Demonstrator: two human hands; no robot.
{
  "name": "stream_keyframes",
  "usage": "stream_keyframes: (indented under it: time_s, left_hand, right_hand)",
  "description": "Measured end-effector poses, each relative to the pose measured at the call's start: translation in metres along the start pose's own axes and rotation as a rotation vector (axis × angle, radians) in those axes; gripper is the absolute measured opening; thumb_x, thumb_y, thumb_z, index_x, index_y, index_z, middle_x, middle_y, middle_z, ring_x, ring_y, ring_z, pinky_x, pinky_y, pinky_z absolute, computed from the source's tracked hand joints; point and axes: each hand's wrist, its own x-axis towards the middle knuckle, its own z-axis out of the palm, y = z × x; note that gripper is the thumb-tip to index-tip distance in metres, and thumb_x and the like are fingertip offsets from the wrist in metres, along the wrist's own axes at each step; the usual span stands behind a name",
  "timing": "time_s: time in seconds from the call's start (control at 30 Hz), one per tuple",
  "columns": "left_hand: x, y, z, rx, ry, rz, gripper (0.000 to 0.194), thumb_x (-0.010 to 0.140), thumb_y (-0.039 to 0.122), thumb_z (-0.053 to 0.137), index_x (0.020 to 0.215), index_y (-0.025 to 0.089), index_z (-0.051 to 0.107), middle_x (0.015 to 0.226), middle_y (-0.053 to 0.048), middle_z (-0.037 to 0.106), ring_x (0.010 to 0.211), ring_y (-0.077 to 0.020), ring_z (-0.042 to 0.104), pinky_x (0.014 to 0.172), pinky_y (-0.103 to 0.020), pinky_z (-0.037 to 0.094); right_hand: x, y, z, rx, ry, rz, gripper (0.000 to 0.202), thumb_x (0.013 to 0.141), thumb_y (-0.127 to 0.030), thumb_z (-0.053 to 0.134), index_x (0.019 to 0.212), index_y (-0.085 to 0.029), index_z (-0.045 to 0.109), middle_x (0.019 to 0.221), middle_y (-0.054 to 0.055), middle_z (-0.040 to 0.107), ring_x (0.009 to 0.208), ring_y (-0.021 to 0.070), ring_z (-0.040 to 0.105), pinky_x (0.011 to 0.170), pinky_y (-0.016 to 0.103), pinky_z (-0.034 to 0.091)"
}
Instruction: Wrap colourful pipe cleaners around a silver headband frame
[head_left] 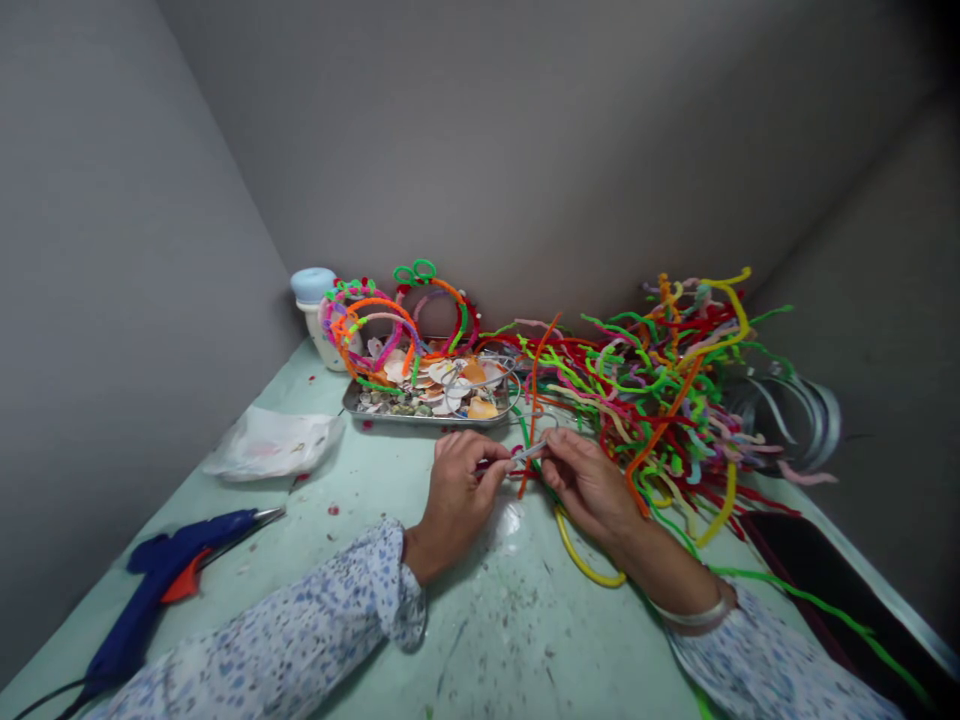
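Between both hands runs a thin grey strip [529, 452]; its exact kind is unclear. The thumb and fingers of my left hand [463, 488] are closed on one end. My right hand [589, 485] pinches the other end, a short distance away. Just behind the fingers an orange pipe cleaner [534, 375] lies lengthwise, partly covered by the strip. A bit of red pipe cleaner shows beneath my fingertips. A yellow pipe cleaner [581, 560] curves on the table below my right hand.
A metal tray [427, 420] of shells stands behind, with pipe-cleaner-wrapped headbands [375, 305] on it. Tangled pipe cleaners [637, 370] and bare metal headbands [821, 430] fill the right. A blue glue gun [161, 570], plastic bag [274, 445], white container [319, 320] and dark phone-like slab [832, 590] lie around.
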Motion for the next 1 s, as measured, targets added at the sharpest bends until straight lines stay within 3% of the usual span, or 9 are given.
stream_keyframes:
  time_s: [0.33, 0.87, 1.0]
  left_hand:
    - [-0.0002, -0.0022, 0.0010, 0.013, 0.049, -0.001, 0.003, 0.084, 0.023, 0.069, 0.082, 0.021, 0.067, 0.083, -0.001, 0.069, 0.084, -0.0192, 0.061, 0.085, -0.037, 0.041]
    - [-0.0005, -0.0024, 0.0029, 0.033, -0.099, -0.028, 0.013, 0.090, 0.022, 0.057, 0.079, 0.019, 0.062, 0.079, -0.001, 0.064, 0.082, -0.0186, 0.057, 0.081, -0.035, 0.039]
    - [-0.0001, -0.0038, 0.0033, 0.027, -0.085, -0.049, 0.010, 0.089, 0.022, 0.059, 0.081, 0.020, 0.063, 0.081, -0.001, 0.066, 0.082, -0.0182, 0.057, 0.081, -0.035, 0.039]
  right_hand:
    - [-0.0009, 0.0001, 0.0007, -0.041, 0.009, -0.020, 0.021, 0.077, -0.038, 0.075, 0.071, -0.022, 0.063, 0.068, -0.001, 0.059, 0.050, 0.0097, 0.043, 0.044, 0.025, 0.028]
    - [-0.0016, -0.0003, 0.0005, -0.062, 0.001, -0.015, 0.026, 0.075, -0.041, 0.076, 0.070, -0.021, 0.061, 0.062, -0.002, 0.055, 0.049, 0.0092, 0.041, 0.045, 0.024, 0.028]
    - [-0.0006, 0.0005, 0.0002, -0.048, 0.008, -0.025, 0.023, 0.076, -0.039, 0.076, 0.069, -0.022, 0.062, 0.062, -0.003, 0.054, 0.048, 0.0092, 0.040, 0.045, 0.025, 0.027]
